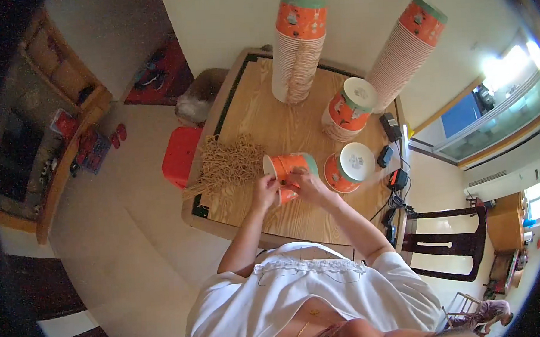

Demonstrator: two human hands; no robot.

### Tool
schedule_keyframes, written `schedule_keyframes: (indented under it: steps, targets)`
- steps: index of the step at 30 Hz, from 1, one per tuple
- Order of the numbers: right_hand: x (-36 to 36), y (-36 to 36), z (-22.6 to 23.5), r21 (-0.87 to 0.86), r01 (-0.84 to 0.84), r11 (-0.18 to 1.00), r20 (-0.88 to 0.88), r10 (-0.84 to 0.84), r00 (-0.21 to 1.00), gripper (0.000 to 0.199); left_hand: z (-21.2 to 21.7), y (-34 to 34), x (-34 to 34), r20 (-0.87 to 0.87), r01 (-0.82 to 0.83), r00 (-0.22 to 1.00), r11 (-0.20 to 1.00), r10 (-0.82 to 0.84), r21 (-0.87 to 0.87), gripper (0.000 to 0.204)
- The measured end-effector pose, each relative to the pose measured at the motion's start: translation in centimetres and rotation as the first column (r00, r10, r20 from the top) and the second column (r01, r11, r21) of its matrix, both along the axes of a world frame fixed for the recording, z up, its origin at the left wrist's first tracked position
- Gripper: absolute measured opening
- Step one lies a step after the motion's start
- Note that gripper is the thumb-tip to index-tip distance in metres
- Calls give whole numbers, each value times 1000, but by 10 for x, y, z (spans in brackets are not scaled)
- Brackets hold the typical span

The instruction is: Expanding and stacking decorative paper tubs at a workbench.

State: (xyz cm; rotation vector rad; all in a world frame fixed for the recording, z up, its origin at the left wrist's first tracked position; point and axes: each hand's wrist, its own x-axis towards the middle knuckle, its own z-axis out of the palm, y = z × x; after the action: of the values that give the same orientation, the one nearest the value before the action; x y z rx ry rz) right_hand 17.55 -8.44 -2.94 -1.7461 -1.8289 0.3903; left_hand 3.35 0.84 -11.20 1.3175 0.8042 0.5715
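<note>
An orange printed paper tub (289,163) with a green band lies on its side between my hands, near the table's front. My left hand (266,191) is closed at its left end, fingers against the tub wall. My right hand (308,183) is bent over its front side, with the fingertips pinched together close to the left hand's. Whether a cord is between the fingers is too small to make out. Just left of the tub lies a heap of tan cords (230,163). Right of my right hand stands an upside-down orange tub (341,176) with a white base.
A tall stack of nested tubs (301,52) stands at the table's back, another leaning stack (406,54) at the back right, and a shorter stack (346,114) before it. Black adapters with cables (397,179) line the right edge. A red stool (181,157) and dark chair (451,245) flank the table.
</note>
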Motion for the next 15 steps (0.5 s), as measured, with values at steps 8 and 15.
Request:
schedule_keyframes:
  steps: [8, 15]
  targets:
    - [10, 3, -30, 32, 11, 999, -19, -11, 1000, 13, 28, -9, 2, -147, 70, 988, 978, -41, 199, 33]
    - [7, 5, -30, 15, -11, 1000, 105, 10, 994, 15, -6, -10, 8, -66, -37, 995, 920, 68, 391, 25]
